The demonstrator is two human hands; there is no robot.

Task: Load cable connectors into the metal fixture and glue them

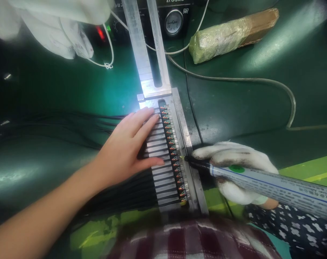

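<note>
My bare left hand (pixel 125 144) lies over a slotted metal fixture (pixel 166 194), fingers stretched out and thumb apart. It rests across several black cables (pixel 163 168) set side by side in the slots. Small metal connectors with orange wires (pixel 176 164) line the cables' right ends. From the right, my right hand (pixel 241 169), in a smudged white glove, closes around a printed glue syringe (pixel 266 183) with a black nozzle. Its tip points at the connector row near the middle. Whether tip and connector touch, I cannot tell. A yellow blob sits at the lowest connector.
A black dispenser box with a round gauge (pixel 174 22) stands at the back. Over it rises a metal frame (pixel 141 46) joined to the fixture. A wrapped bundle (pixel 230 34) lies back right. White gloves (pixel 55 39) are at upper left. A hose (pixel 233 78) crosses the green table.
</note>
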